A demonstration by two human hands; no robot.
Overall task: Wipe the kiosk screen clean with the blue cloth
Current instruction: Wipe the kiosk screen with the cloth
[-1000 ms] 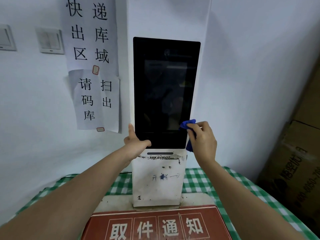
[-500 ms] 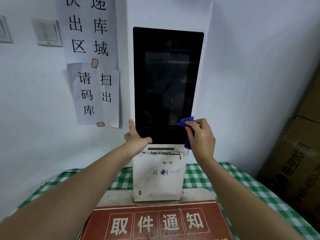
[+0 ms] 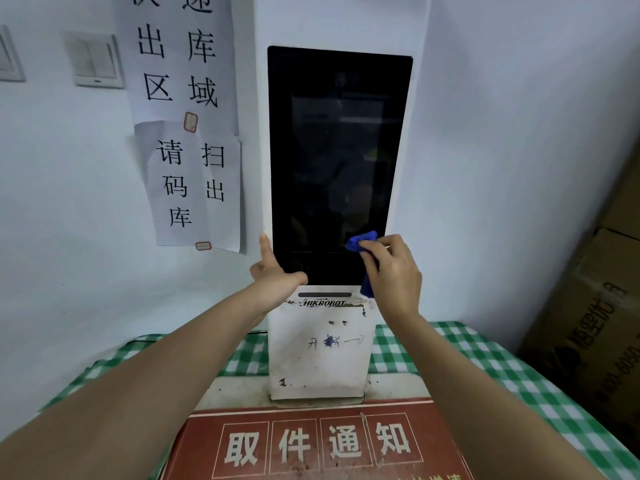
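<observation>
Pinching the bunched cloth (image 3: 362, 241) in right hand (image 3: 393, 271), pressed to the screen (image 3: 337, 161) at its lower right corner. Bracing with left hand (image 3: 277, 271), empty and spread on the lower left edge. Best worked upward in overlapping passes, flattening the wad for even pressure.

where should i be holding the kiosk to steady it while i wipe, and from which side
Grip the kiosk by its left edge at the screen's bottom corner, coming from the left, as the left hand does now. The body is tall and narrow, so bracing there counters the sideways push of the blue cloth in the right hand at the lower right and leaves the glass uncovered.
</observation>
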